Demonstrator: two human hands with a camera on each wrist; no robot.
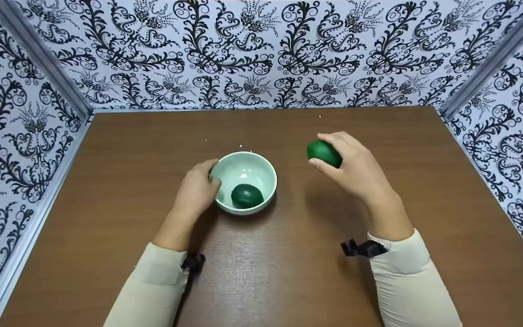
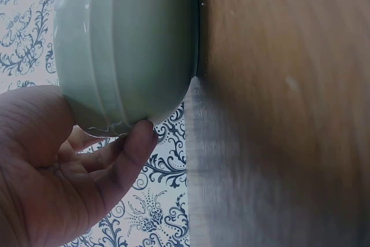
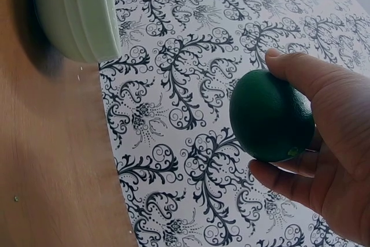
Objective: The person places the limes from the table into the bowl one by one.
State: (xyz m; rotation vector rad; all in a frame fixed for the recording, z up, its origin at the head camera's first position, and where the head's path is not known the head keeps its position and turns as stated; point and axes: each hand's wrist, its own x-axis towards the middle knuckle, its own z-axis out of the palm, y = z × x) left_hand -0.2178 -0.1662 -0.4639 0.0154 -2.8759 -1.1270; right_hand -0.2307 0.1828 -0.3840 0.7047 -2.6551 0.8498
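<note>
A pale green bowl stands upright on the table, with one dark green lime lying inside it. My left hand grips the bowl's left rim, thumb at the inner side and fingers against the outside. The left wrist view shows those fingers touching the bowl's ribbed wall. To the right of the bowl, my right hand holds a second green lime between thumb and fingers, raised above the table. A small stem mark shows on this lime in the right wrist view.
The brown wooden table carries a few tiny white specks near its back. Patterned black-and-white walls close off the back and both sides. Dark straps hang at the sleeve cuffs.
</note>
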